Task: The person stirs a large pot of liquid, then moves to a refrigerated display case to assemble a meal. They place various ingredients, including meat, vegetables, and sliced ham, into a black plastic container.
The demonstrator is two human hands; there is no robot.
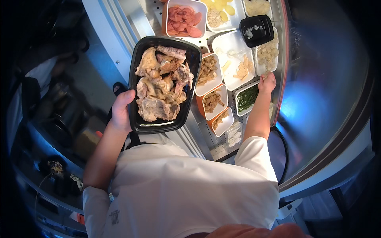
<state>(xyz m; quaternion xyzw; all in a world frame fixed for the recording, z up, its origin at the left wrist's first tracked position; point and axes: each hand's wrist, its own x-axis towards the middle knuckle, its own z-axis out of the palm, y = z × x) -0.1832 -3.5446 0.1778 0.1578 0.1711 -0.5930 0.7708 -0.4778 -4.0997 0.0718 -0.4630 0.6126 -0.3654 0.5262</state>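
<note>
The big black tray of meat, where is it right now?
In the head view the black tray of meat sits left of centre, held up by the left hand at its left edge, beside the white tubs of chopped food on the counter.

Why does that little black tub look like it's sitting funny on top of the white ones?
The small black tub sits tilted, perched across the rims of the white trays instead of in a slot of its own, so it looks out of place. Nothing looks spilled. The left hand holds the big black tray of meat level; the right hand reaches among the trays.
</note>
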